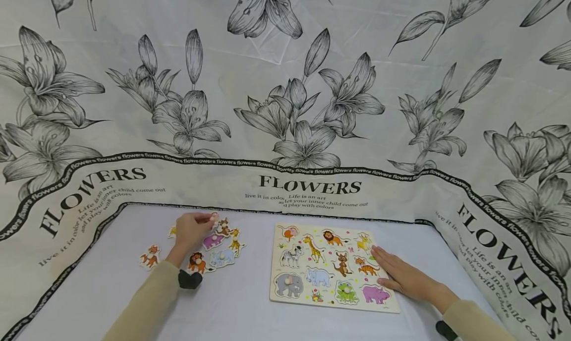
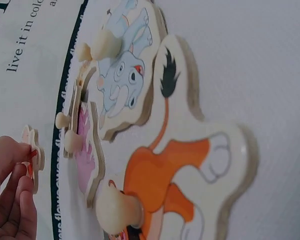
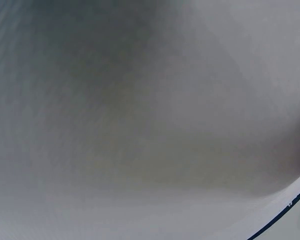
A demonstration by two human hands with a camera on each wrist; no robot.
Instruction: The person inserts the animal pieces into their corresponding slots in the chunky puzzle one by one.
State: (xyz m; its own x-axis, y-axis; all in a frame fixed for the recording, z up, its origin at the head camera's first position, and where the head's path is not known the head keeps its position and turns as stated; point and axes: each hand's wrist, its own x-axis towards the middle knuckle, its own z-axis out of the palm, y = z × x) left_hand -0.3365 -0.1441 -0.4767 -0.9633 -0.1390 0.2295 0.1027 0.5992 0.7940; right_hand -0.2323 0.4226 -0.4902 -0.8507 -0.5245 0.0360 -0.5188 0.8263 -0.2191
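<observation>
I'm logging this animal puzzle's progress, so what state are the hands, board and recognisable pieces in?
Left hand: pinching a small piece
Right hand: fingers extended, touching puzzle board's edge
Puzzle board: flat, partly filled
Elephant piece: seated, knob up
Frog piece: seated, knob up
Lion piece: loose, knob up
Rhino piece: loose, knob up
Hippo piece: loose, knob up
Kangaroo piece: loose
Giraffe piece: loose
Orange animal piece: loose, apart
Yellow piece: mostly hidden

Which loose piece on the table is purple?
The hippo piece, between the kangaroo piece and the lion piece in the head view. Its animal is purple; those are brown and orange, and the rhino piece shows pale blue.
</observation>
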